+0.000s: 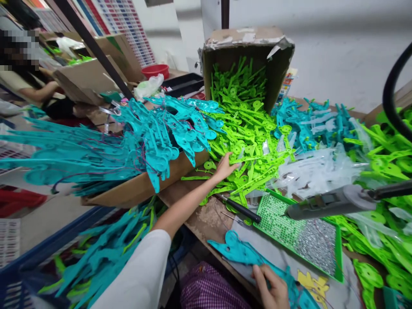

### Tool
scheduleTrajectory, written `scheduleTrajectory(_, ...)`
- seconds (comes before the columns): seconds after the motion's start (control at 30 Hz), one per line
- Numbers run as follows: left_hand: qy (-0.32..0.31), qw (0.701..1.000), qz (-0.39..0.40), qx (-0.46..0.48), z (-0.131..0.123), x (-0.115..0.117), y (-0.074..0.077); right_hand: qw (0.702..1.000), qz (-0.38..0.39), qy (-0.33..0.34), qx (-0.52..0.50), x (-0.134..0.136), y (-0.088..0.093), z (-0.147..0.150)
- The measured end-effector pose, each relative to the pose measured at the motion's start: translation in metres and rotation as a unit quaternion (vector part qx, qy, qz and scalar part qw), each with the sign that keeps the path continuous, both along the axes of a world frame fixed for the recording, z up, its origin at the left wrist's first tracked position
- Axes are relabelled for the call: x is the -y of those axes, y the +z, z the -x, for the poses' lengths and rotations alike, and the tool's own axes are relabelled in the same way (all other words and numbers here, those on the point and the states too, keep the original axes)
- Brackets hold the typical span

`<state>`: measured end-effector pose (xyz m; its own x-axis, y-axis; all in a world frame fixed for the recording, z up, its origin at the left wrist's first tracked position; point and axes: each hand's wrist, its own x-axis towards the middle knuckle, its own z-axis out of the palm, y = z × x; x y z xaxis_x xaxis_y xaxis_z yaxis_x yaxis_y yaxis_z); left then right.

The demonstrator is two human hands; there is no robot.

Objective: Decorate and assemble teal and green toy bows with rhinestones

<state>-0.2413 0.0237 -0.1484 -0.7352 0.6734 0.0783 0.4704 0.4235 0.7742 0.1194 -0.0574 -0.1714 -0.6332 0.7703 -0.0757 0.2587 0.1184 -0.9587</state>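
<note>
My left hand (pixel 225 166) reaches to the near edge of a heap of lime-green plastic parts (pixel 247 133), its fingers spread among them; no part is clearly gripped. At the bottom, my right hand (pixel 272 285) rests on a turquoise plastic piece (pixel 243 252) lying on the bench, thumb and fingers bent over its edge. Just beyond lies a green tray (pixel 280 223) with small silvery screws (pixel 317 242) at its right end. Above the tray hangs a grey electric screwdriver (pixel 331 206). A black-handled tool (pixel 241 210) leans beside the tray's left end.
Turquoise parts (pixel 151 137) pile high over a cardboard box (pixel 154 184) at left. An open carton (pixel 283 64) stands behind the green heap. Clear plastic parts (pixel 318 171) lie right of centre. Another person (pixel 38 90) sits at far left. Below left is a blue crate (pixel 61 240).
</note>
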Motion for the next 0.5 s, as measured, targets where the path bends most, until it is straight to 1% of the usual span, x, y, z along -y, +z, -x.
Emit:
scheduleTrajectory(0.07,0.004,0.999,-0.031,0.006,-0.012,-0.022,0.007,1.000,-0.018,0.019,-0.010,0.004,-0.005,0.002)
scheduleTrajectory(0.1,-0.006,0.999,-0.047,0.002,-0.019,-0.034,0.010,0.999,-0.027,0.026,-0.013,0.006,-0.008,0.002)
scheduleTrajectory(0.13,-0.027,0.997,-0.067,-0.008,-0.025,-0.047,0.014,0.999,-0.037,0.032,-0.015,0.008,-0.010,0.001)
scheduleTrajectory(0.2,-0.102,0.990,-0.091,-0.037,-0.038,-0.072,0.020,0.998,-0.054,0.040,-0.013,0.009,-0.014,0.000)
scheduleTrajectory(0.27,-0.174,0.980,-0.079,-0.061,-0.049,-0.096,0.023,0.996,-0.075,0.045,-0.012,0.008,-0.015,-0.002)
scheduleTrajectory(0.3,-0.195,0.977,-0.057,-0.073,-0.054,-0.106,0.025,0.995,-0.089,0.047,-0.012,0.006,-0.015,-0.003)
scheduleTrajectory(0.33,-0.202,0.975,-0.034,-0.082,-0.058,-0.112,0.026,0.993,-0.108,0.051,-0.014,0.004,-0.014,-0.004)
scheduleTrajectory(0.4,-0.193,0.976,-0.014,-0.101,-0.065,-0.114,0.029,0.985,-0.154,0.072,-0.020,-0.003,-0.013,-0.009)
scheduleTrajectory(0.43,-0.186,0.976,-0.026,-0.112,-0.068,-0.109,0.030,0.980,-0.176,0.086,-0.022,-0.007,-0.012,-0.012)
scheduleTrajectory(0.5,-0.198,0.966,-0.081,-0.143,-0.072,-0.084,0.033,0.972,-0.209,0.102,-0.017,-0.013,-0.010,-0.018)
